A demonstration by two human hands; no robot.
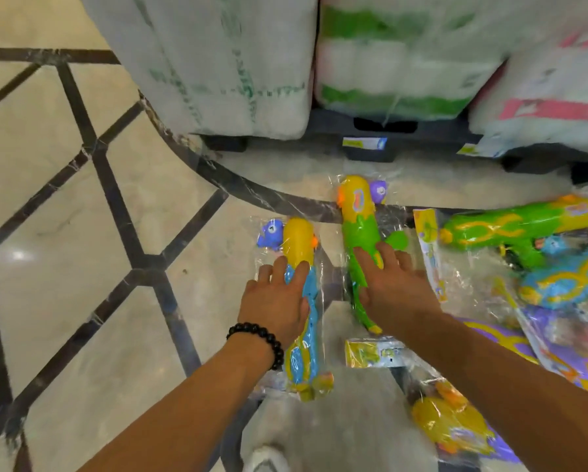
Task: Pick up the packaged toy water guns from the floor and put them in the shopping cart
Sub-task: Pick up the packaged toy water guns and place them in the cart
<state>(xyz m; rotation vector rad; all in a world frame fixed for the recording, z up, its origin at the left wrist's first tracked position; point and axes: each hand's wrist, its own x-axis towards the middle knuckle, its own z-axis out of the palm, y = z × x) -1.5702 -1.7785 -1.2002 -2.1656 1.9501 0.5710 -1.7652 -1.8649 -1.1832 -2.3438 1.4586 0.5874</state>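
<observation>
left hand [274, 301] on blue gun [306, 311], right hand [396, 284] on green gun [359, 240]

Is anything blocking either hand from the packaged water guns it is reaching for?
Nothing visible does. The left hand already lies on the blue-and-yellow water gun, the right hand on the green-and-yellow water gun, fingers straight on the clear wrap. The shopping cart is out of view.
</observation>
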